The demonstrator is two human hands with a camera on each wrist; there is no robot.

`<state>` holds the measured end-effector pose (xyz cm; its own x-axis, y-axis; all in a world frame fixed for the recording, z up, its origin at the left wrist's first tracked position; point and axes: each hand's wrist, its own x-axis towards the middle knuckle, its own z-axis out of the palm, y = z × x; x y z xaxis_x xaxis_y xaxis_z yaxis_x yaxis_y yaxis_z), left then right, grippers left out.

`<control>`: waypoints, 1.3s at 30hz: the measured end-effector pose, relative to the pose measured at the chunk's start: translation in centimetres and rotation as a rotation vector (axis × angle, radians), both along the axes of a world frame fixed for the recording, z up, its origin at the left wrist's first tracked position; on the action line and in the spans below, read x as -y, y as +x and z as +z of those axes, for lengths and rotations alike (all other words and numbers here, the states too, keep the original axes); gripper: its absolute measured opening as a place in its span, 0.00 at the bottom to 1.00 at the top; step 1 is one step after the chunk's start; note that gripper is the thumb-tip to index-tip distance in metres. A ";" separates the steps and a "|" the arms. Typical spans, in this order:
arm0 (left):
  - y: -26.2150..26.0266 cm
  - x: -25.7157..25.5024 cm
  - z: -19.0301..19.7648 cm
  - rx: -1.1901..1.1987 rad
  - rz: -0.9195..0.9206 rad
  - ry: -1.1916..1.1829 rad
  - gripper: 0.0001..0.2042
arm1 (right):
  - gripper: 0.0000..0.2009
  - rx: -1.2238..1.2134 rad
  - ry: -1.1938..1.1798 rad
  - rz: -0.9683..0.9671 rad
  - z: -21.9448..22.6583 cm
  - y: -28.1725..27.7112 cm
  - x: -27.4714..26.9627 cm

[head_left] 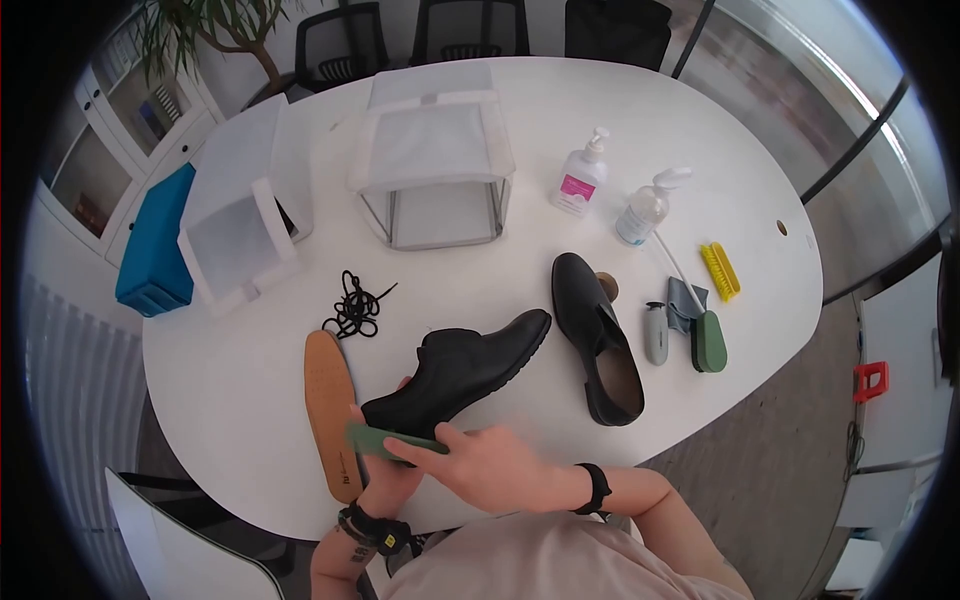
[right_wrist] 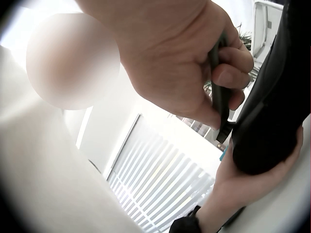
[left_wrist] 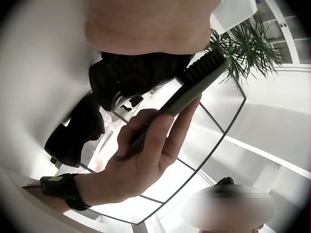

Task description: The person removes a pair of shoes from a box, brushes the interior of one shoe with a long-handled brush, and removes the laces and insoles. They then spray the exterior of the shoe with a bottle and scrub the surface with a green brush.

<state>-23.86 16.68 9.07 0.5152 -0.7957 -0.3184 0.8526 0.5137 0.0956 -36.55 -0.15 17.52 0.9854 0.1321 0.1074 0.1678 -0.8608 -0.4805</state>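
Note:
The left hand point(head_left: 392, 478) grips a black shoe point(head_left: 455, 370) by its heel end, toe pointing to the upper right. In the right wrist view that hand point(right_wrist: 250, 187) cups the heel of the shoe point(right_wrist: 267, 121) from below. The right hand point(head_left: 505, 468) pinches a green brush point(head_left: 375, 440) at the heel. In the left wrist view, the right hand point(left_wrist: 136, 165) has fingers and thumb around the brush point(left_wrist: 192, 92), bristles toward the shoe point(left_wrist: 141, 73). The right wrist view shows bristles at the heel's edge.
An orange-brown insole point(head_left: 330, 415) and black laces point(head_left: 355, 308) lie left of the shoe. Another black shoe point(head_left: 590, 330) lies right, near a grey bottle point(head_left: 656, 333), a green brush point(head_left: 709, 342) and a yellow brush point(head_left: 720, 272). Behind are pump bottles point(head_left: 580, 180) and a box point(head_left: 435, 150).

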 end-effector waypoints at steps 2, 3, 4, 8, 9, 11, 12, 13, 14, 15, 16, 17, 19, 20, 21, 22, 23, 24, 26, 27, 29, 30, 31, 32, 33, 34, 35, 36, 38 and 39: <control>-1.5 0.7 1.5 0.654 -0.016 0.393 0.49 | 0.35 0.134 0.044 -0.082 -0.6 0.1 -0.1; -1.2 0.5 0.8 0.654 -0.016 0.393 0.49 | 0.35 0.134 0.044 -0.082 -0.7 0.2 0.1; -0.7 0.4 -0.3 0.464 -0.017 0.357 0.49 | 0.37 0.079 0.036 -0.145 -0.6 0.3 0.7; -0.7 0.5 0.1 0.373 -0.058 0.328 0.48 | 0.39 0.033 0.077 -0.071 -0.3 -0.7 0.1; -0.7 0.5 0.2 0.463 -0.077 0.338 0.47 | 0.40 0.020 0.094 0.014 -0.3 -1.0 -0.1; -0.7 0.5 0.0 0.403 -0.074 0.341 0.49 | 0.38 0.064 0.107 -0.049 -0.3 -0.8 0.2; -0.7 0.3 -0.6 0.380 -0.059 0.332 0.49 | 0.36 0.078 0.116 -0.188 -0.1 -0.4 0.8; -0.6 0.2 -1.1 0.357 -0.043 0.323 0.49 | 0.34 0.091 0.124 -0.325 0.0 -0.3 1.3; -0.6 0.4 -0.9 0.370 -0.038 0.318 0.48 | 0.32 0.063 0.109 -0.323 0.2 -0.7 1.5; -0.5 0.4 -0.8 0.371 -0.035 0.317 0.48 | 0.32 0.064 0.108 -0.321 0.0 -1.0 1.3; -0.6 0.4 -0.6 0.409 -0.045 0.318 0.47 | 0.32 0.088 0.079 -0.201 -0.6 -1.7 0.9; -0.8 0.6 0.0 0.447 -0.057 0.320 0.47 | 0.32 0.111 0.051 -0.084 -0.9 -2.2 0.5; -0.9 0.6 -0.4 0.394 -0.041 0.398 0.46 | 0.32 0.109 0.094 -0.028 -1.5 -2.6 0.5; -0.8 0.5 -0.4 0.393 -0.012 0.264 0.42 | 0.32 0.072 0.120 -0.091 -1.4 -2.5 1.1; -0.8 0.4 -0.3 0.389 0.018 0.131 0.42 | 0.31 0.034 0.147 -0.151 -1.3 -2.4 1.5; -0.8 0.2 -0.2 0.038 0.103 0.118 0.59 | 0.31 0.032 0.149 -0.147 -1.1 -2.4 2.0; -0.5 0.3 0.7 0.038 0.108 0.118 0.59 | 0.30 0.050 0.130 -0.227 -0.9 -2.3 2.6; -0.1 0.4 1.4 -0.028 0.063 0.119 0.58 | 0.30 0.069 0.112 -0.308 -0.7 -2.3 2.9; -1.1 0.4 -0.5 0.345 0.064 0.302 0.37 | 0.30 0.075 0.121 -0.177 -0.6 -2.9 2.0; -0.9 0.1 -1.1 0.346 0.059 0.304 0.37 | 0.30 0.077 0.131 -0.050 -0.6 -3.2 1.7; -0.1 -0.5 -1.7 0.363 -0.110 0.221 0.50 | 0.30 0.090 0.149 -0.123 -1.3 -3.2 2.0; -0.1 -0.3 -1.9 0.362 -0.108 0.223 0.50 | 0.30 0.100 0.166 -0.188 -1.6 -3.3 2.2; -0.3 -0.2 -2.1 0.380 -0.068 0.260 0.49 | 0.30 0.097 0.168 -0.184 -1.7 -3.5 2.5; -0.4 0.0 -2.1 0.399 -0.026 0.296 0.48 | 0.30 0.100 0.153 -0.307 -1.7 -3.4 3.1; -0.5 0.1 -2.0 0.399 -0.020 0.296 0.48 | 0.30 0.104 0.136 -0.431 -1.5 -3.3 3.5; -0.5 0.1 -1.9 0.372 -0.006 0.320 0.47 | 0.30 0.103 0.136 -0.430 -1.3 -3.5 3.3; -0.6 0.3 -1.6 0.346 0.005 0.345 0.46 | 0.30 0.078 0.142 -0.312 -0.8 -3.9 2.8; -0.8 0.4 -1.2 0.346 0.001 0.346 0.46 | 0.30 0.053 0.149 -0.197 -0.5 -4.2 2.6; -0.8 0.9 -0.4 0.280 0.038 0.370 0.40 | 0.30 0.069 0.178 -0.236 -1.3 -4.1 3.0; -0.7 1.0 -0.4 0.281 0.038 0.372 0.40 | 0.30 0.083 0.206 -0.270 -1.7 -4.0 3.2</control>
